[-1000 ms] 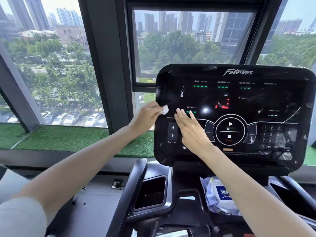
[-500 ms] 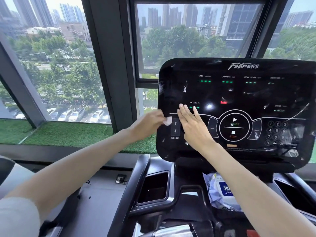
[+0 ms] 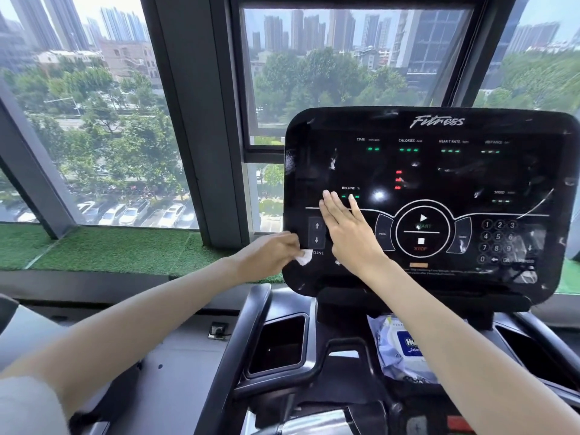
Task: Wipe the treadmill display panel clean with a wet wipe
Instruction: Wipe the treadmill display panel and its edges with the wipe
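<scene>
Lying below display panel [image 3: 470, 177], wipes pack [image 3: 392, 350] (partly hidden); cup pocket [image 3: 277, 343] beside.

Display panel [image 3: 470, 177] glossy black plastic, smudged; wet wipe [image 3: 303, 258] white cloth.

we see big windows [image 3: 94, 120] with thick dark frames [image 3: 194, 120]. outside it is bright day, with tall buildings [image 3: 314, 29], green trees [image 3: 125, 146] and parked cars [image 3: 131, 211] below. a strip of green fake grass [image 3: 110, 249] lies under the glass. the floor [image 3: 175, 356] is grey.
</scene>
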